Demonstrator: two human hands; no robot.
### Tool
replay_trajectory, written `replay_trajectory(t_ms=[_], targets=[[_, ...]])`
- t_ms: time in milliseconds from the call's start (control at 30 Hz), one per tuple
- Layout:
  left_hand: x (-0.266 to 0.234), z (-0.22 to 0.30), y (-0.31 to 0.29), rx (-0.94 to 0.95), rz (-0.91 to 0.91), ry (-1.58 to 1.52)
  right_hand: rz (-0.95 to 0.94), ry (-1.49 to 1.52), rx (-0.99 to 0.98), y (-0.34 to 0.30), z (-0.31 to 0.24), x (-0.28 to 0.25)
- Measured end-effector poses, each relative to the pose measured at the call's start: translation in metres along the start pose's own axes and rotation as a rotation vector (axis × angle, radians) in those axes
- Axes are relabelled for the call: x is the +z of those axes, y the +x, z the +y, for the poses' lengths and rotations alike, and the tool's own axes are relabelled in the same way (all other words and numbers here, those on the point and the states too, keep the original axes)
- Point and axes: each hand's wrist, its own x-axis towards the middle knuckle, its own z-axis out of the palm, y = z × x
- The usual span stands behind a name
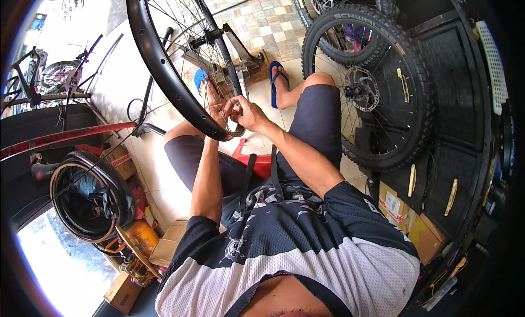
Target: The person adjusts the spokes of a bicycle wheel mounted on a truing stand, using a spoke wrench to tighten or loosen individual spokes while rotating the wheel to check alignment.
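Observation:
A black bicycle wheel with thin spokes stands upright in a metal truing stand between my knees. The stand has a wooden base on the floor. My left hand is closed at the low inner part of the rim, seen partly through the spokes. Beside it my right hand pinches with thumb and forefinger at the rim's right side, its fingertips meeting the left hand's. What the fingers of either hand grip is too small and hidden to make out. Just beyond the right hand a pale flat strip shows.
To my right a wheel with a knobby tire leans on a black cabinet. Red stool parts show under me. At left are a red frame tube, stacked tires and cardboard boxes. Bike frames stand further off.

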Motion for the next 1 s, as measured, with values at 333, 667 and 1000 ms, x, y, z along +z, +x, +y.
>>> replay_trajectory(t_ms=[333,667,1000], targets=[[0.019,-0.036,0.007,-0.122,-0.077,-0.575,-0.209,0.147,0.065,0.007,0.007,-0.012],[0.009,-0.018,0.001,-0.113,-0.076,-0.267,0.137,-0.153,0.227,0.015,0.011,-0.033],[-0.002,-0.006,-0.014,-0.021,-0.096,-0.215,-0.12,0.076,0.083,0.012,0.013,-0.015]])
